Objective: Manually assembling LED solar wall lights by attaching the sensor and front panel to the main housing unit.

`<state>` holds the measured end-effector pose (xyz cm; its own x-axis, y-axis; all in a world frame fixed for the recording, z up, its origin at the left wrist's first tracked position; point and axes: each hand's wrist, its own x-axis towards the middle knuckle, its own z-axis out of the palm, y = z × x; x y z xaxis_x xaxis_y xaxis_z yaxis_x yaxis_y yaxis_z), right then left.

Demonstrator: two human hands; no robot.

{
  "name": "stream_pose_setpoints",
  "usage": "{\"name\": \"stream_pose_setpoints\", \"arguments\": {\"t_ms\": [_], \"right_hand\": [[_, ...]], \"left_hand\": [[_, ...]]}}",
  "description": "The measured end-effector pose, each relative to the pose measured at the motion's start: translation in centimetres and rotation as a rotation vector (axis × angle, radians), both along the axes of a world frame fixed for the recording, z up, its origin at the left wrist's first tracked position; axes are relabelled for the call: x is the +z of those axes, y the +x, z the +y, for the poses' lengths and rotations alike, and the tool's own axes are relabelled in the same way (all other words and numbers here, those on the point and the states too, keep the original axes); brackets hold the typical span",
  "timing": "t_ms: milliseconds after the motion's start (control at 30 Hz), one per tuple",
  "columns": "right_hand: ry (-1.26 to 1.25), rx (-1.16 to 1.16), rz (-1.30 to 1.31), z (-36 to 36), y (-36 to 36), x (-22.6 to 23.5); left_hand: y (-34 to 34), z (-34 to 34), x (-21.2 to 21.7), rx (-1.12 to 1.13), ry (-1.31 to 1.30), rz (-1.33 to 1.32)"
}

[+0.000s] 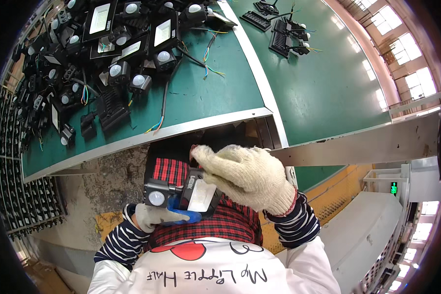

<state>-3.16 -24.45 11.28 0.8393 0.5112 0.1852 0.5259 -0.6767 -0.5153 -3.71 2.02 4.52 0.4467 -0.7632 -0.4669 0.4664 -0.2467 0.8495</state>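
Note:
A black floodlight (pixel 212 198) with a pale panel and a black motion sensor (pixel 156 198) with a white dome lies over my lap. My left hand (pixel 166 214), in a grey and blue glove, grips it from the lower side, with the blue fingers at the gap between sensor and lamp. My right hand (pixel 247 176), in a thick cream knitted glove, is closed at the lamp's upper right edge. Its thumb and finger come together above the housing. Whatever lies between those fingertips is hidden.
A heap of similar black floodlights (pixel 115 71) with coloured wire ends covers the left of the green bench (pixel 220 93). Several more floodlights (pixel 281 36) lie on the green belt (pixel 335 83) beyond the white metal rail (pixel 252 56). A metal beam (pixel 357 146) crosses at right.

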Motion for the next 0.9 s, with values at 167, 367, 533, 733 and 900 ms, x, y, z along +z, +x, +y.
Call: {"name": "stream_pose_setpoints", "arguments": {"t_ms": [167,367,533,733,900], "right_hand": [[0.338,-0.234,0.067,0.3,-0.9,-0.4],[0.149,-0.275,0.074,1.4,-1.4,-1.2],[0.094,-0.313,0.071,2.4,-1.7,-0.6],[0.164,-0.335,0.059,3.1,-1.9,-0.8],[0.154,0.002,0.248,0.7,-0.8,-0.6]], "left_hand": [[-0.3,0.6,-2.2,0.18,-0.099,0.211],[-0.8,0.0,-2.2,0.045,0.086,0.07],[-0.7,0.0,-1.1,-0.035,0.213,-0.191],[-0.4,-0.8,-0.5,-0.057,0.133,-0.113],[-0.9,1.9,-4.3,-0.272,-0.053,-0.555]]}}
